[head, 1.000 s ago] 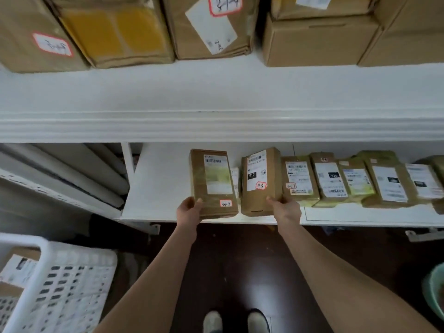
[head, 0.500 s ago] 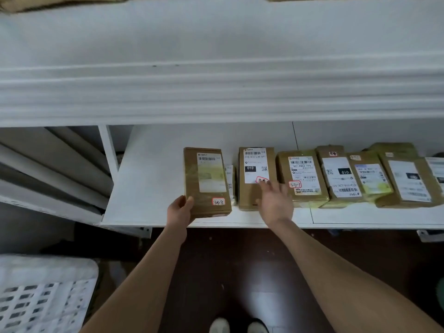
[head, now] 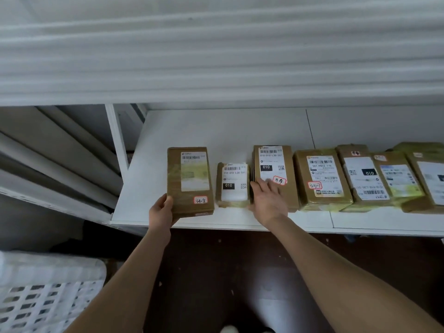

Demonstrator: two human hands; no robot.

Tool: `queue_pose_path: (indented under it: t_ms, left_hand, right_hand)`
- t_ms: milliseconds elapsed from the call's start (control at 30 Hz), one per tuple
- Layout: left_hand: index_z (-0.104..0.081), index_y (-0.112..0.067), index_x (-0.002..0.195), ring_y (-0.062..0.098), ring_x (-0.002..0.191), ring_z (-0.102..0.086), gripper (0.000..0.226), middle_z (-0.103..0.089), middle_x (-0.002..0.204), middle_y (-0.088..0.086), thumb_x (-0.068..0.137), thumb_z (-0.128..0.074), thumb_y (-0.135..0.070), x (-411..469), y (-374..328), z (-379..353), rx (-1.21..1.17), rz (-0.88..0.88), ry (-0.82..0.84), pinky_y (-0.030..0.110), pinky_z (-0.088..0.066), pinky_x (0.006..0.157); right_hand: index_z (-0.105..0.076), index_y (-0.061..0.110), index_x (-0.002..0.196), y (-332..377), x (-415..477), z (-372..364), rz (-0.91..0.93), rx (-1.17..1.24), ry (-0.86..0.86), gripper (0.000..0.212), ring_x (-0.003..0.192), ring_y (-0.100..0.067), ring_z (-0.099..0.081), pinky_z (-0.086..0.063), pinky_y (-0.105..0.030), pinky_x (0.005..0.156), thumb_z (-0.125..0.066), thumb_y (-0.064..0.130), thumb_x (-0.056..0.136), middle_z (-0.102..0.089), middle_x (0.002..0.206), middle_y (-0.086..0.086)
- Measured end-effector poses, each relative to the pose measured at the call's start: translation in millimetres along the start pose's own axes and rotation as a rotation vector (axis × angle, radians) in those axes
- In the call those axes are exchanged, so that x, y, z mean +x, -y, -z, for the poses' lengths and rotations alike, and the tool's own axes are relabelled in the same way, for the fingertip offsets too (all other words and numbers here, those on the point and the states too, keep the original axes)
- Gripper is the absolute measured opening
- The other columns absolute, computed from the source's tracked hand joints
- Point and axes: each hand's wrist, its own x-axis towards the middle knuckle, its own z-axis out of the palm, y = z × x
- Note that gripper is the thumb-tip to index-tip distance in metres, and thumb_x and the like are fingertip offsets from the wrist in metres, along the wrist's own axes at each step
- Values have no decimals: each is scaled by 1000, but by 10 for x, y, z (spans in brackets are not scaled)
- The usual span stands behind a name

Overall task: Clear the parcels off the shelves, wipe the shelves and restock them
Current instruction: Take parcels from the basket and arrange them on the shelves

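Left hand (head: 160, 211): fingers curled round the near left corner of the leftmost parcel (head: 189, 181).
Right hand (head: 269, 200): fingers loosely straight, seemingly resting on the tall parcel (head: 271, 162), holding nothing.
Shelf (head: 192, 131): carries both, near its front edge.

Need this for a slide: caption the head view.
Left hand grips the leftmost parcel on a white shelf; right hand rests flat on the third parcel.
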Motion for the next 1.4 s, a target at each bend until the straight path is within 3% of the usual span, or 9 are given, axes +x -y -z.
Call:
queue_pose_path:
  t_ms: [167,267,367,467,567,633,700,1167,1400]
  left_hand:
    - [-48,-14,139,28,112,-57,40,-57,127,12,100,-47,-21,305,209,110,24,17,-70,42,-50,96]
    - [-49,-14,139,30,113,-57,39,-58,126,13,100,-45,-19,478,312,37,50,10,-41,41,-51,94]
    - [-48,-16,140,30,115,-56,39,-57,128,12,102,-42,-19,609,323,-67,84,7,28,41,-50,95]
    - [-37,-16,146,34,123,-51,49,-54,134,13,99,-49,-19,685,302,-115,297,-86,91,42,-43,102]
    - [-30,-25,148,29,122,-52,77,-51,135,8,83,-72,-24,698,307,-63,761,-290,241,41,-44,99]
    - [-21,-33,150,28,128,-43,92,-34,148,6,77,-76,-28,702,335,-54,1086,-350,283,44,-43,101]
    - [-15,-36,151,26,132,-39,93,-21,154,1,79,-73,-29,702,359,-94,1206,-359,235,45,-45,100]
    - [-17,-29,150,27,134,-38,85,-14,157,6,84,-70,-18,170,90,-23,1284,-363,179,40,-49,93]
    - [-18,-26,149,24,134,-33,80,-19,153,6,86,-67,-18,-527,-302,505,1340,-370,113,39,-48,91]
  right_hand:
    - [-17,21,154,355,184,-90,121,-50,-60,80,148,-29,-3,-7,-43,120,-57,51,91,-7,160,-6]
    - [-17,19,153,499,310,-245,170,-120,-73,79,148,-31,0,-5,-46,120,-60,43,92,-7,160,-8]
    - [-22,19,151,565,385,-358,195,-174,-107,72,146,-32,-9,-10,-50,120,-61,30,91,-19,154,-11]
    - [-27,19,149,593,393,-404,185,-165,-121,65,142,-29,-19,-16,-49,118,-57,21,91,-28,149,-9]
    - [-26,19,149,610,375,-409,177,-139,-128,65,141,-29,-20,-18,-46,117,-53,13,90,-27,149,-10]
    - [-25,19,149,608,378,-406,176,-136,-137,65,141,-30,-20,-19,-44,117,-51,9,90,-27,149,-10]
    - [-25,19,149,603,391,-410,175,-122,-150,65,140,-29,-21,-20,-41,116,-48,6,90,-27,149,-9]
    - [-24,18,149,718,120,-135,110,-126,-48,70,144,-30,-15,-18,-42,119,-55,7,87,-22,153,-11]
    - [-24,18,148,1310,-354,431,234,-164,-1,80,142,-31,-17,-18,-42,118,-63,3,80,-20,153,-12]
